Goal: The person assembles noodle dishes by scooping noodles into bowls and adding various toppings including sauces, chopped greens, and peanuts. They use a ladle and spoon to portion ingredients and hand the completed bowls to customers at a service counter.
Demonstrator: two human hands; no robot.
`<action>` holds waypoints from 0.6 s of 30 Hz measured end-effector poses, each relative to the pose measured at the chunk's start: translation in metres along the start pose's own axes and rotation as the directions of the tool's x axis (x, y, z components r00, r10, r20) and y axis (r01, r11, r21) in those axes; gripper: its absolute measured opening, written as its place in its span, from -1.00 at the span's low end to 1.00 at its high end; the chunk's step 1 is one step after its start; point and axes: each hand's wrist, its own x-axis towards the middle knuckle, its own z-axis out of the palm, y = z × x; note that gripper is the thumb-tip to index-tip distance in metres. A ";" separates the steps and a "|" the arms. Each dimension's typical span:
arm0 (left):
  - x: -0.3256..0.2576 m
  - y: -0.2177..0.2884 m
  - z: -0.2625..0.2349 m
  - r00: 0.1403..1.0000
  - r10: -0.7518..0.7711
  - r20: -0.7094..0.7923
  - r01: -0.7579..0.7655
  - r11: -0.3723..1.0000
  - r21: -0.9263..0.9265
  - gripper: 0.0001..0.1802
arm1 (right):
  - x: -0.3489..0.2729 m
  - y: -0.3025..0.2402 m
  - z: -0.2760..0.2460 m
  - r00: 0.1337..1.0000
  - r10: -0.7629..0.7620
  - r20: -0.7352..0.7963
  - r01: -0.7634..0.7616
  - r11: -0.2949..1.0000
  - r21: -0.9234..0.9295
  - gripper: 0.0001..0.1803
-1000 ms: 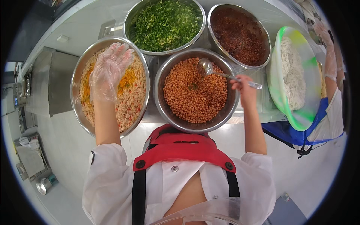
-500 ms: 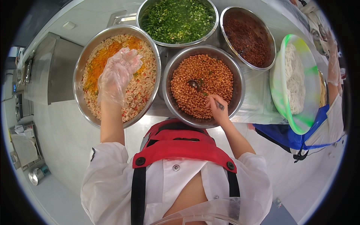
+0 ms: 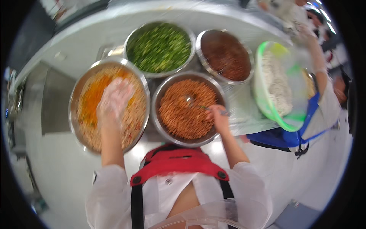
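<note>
My left hand (image 3: 115, 98), in a clear plastic glove, is over a large steel bowl (image 3: 143, 97) of pale minced filling (image 3: 89, 131) with orange-yellow seasoning on top. Its fingers look loosely extended with nothing in them, though motion blurs them. My bare right hand (image 3: 218, 118) grips the handle of a metal spoon (image 3: 188, 99). The spoon's head rests among brown beans or peanuts (image 3: 183, 122) in a second steel bowl (image 3: 190, 143), right of the first.
Behind stand a steel bowl of chopped greens (image 3: 158, 47) and one of dark red-brown sauce (image 3: 225, 53). At the right, a green-and-white plastic basin (image 3: 263, 103) holds white noodles (image 3: 275, 86). Another person's arm (image 3: 320, 72) reaches in beside it, near a blue apron or bag (image 3: 282, 136).
The view has shifted and blurred, so the bowls sit lower and more to the left. Both hands keep nearly the same places over their bowls; the spoon is still held.
</note>
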 end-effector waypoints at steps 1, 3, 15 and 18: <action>0.007 -0.001 -0.002 0.996 -0.024 -0.089 0.025 1.000 0.009 -0.51 | 0.000 0.002 0.001 1.000 -0.016 0.006 0.016 1.000 0.022 -0.76; 0.012 -0.002 0.000 0.998 -0.043 -0.054 0.041 0.998 -0.040 -0.53 | -0.002 -0.009 0.007 0.999 0.022 -0.027 -0.021 0.999 0.024 -0.77; 0.039 -0.021 0.049 0.983 -0.185 -0.021 0.181 0.976 -0.118 -0.64 | -0.006 0.009 0.001 0.996 0.075 -0.050 -0.065 0.981 0.182 -0.80; 0.039 -0.024 0.060 0.979 -0.179 -0.095 0.169 0.980 -0.103 -0.59 | -0.005 0.009 0.000 0.995 0.061 -0.079 -0.044 0.979 0.199 -0.79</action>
